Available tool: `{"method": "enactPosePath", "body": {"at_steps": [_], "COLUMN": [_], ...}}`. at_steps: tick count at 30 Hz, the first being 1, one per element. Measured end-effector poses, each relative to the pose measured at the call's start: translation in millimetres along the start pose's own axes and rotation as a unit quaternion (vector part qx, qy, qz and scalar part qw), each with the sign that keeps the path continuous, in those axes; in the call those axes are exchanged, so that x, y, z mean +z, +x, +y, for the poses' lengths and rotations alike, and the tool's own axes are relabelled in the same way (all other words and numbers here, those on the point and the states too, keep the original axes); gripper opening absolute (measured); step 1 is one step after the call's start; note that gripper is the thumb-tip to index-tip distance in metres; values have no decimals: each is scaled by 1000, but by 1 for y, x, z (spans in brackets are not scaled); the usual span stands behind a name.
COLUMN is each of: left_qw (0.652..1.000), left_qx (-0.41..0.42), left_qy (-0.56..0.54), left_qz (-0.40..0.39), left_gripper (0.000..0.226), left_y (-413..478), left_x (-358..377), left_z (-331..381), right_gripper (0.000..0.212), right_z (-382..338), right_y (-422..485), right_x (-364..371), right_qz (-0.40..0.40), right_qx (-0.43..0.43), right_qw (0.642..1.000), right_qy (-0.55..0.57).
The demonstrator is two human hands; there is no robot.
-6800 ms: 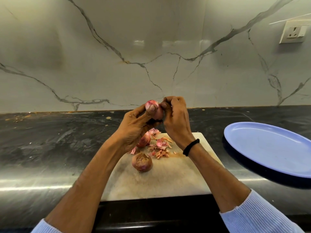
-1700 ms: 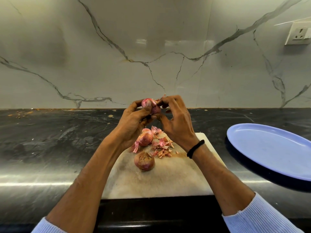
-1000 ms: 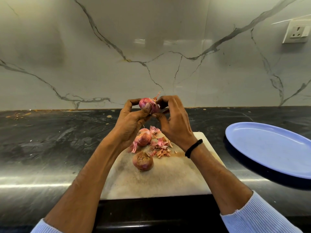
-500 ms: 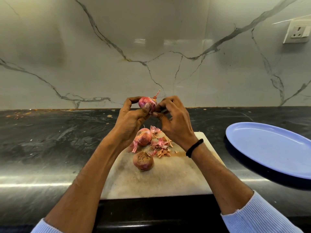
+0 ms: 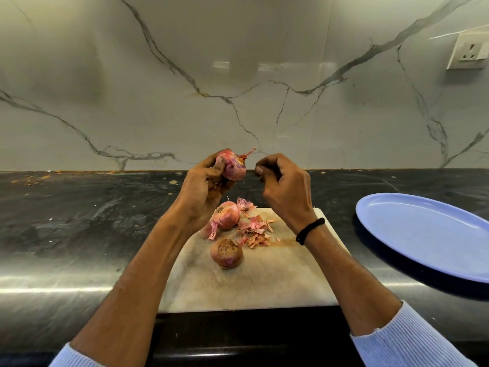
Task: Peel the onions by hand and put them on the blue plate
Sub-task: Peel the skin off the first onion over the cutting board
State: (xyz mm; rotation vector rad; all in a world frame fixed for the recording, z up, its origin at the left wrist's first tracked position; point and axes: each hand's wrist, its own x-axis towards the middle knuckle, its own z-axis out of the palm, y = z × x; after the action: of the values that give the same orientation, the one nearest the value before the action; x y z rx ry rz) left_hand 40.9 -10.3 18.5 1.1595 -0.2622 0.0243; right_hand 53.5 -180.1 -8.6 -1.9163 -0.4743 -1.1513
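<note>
My left hand (image 5: 203, 186) grips a half-peeled onion (image 5: 234, 168) above the cutting board (image 5: 264, 282). My right hand (image 5: 287, 192) is curled just beside it; whether it pinches skin I cannot tell. On the board lie a near onion (image 5: 226, 252), a far onion (image 5: 227, 215) partly behind my left wrist, and peels (image 5: 255, 230). The blue plate (image 5: 423, 234) sits well apart, on the right.

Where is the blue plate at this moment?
In the head view the blue plate lies on the dark counter at the far right, to the right of the cutting board.
</note>
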Motion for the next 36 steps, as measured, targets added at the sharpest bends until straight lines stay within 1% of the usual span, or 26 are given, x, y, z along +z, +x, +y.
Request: {"method": "enactPosePath", "body": {"at_steps": [1, 4, 5, 8, 11, 13, 16, 19, 22, 24, 28, 30, 33, 35, 36], "left_qw": [1000, 1000, 1000, 1000, 999, 999, 998, 997, 996, 995, 995, 993, 987, 985, 984], "left_qx": [-4, -16, -20, -27, -33, -34, -43, -50, -54, -52, -31, -24, -13, -1, 5], "left_qy": [3, 20, 20, 12, 20, 32, 41, 52, 57, 63, 96, 116, 160, 173, 177], "left_qz": [-2, -1, 1, 3, 0, -4, -21, -35, -44, -50, -26, -16, -14, -19, -17], "left_gripper": [34, 34, 34, 35, 37, 38, 42, 50, 57, 59, 56, 56, 55, 51, 47], "left_y": [-1, -3, -3, -5, -6, -6, -6, -6, -5, -5, -4, -3, 1, 1, 1], "left_x": [0, 1, 1, 1, 0, 0, 0, 0, -1, 0, 3, 3, 0, -1, -1], "left_z": [0, -1, -1, -1, 0, 0, 1, 2, 2, 3, 1, 0, -4, -6, -8], "right_gripper": [12, 48, 55, 73, 82, 82, 81, 75, 68, 61, 60, 58, 52, 47, 47], "right_z": [-1, -2, -2, -2, -3, -5, -8, -13, -17, -18, -18, -16, -11, -7, -5], "right_y": [1, 4, 6, 8, 5, 3, 3, 5, 5, 5, 4, 3, 3, 5, 5], "right_x": [-1, -2, -3, -4, -1, 1, -1, -6, -9, -11, -10, -7, -3, -2, -2], "right_qz": [0, -1, -13, -84, -147, -173, -202, -236, -261, -259, -252, -247, -217, -194, -183], "right_qx": [14, 59, 71, 80, 60, 57, 76, 99, 146, 176, 226, 238, 253, 271, 277], "right_qw": [1000, 998, 996, 989, 984, 981, 973, 956, 928, 909, 882, 882, 889, 885, 883], "right_qy": [2, 27, 46, 97, 75, 68, 86, 146, 222, 274, 326, 324, 315, 325, 331]}}
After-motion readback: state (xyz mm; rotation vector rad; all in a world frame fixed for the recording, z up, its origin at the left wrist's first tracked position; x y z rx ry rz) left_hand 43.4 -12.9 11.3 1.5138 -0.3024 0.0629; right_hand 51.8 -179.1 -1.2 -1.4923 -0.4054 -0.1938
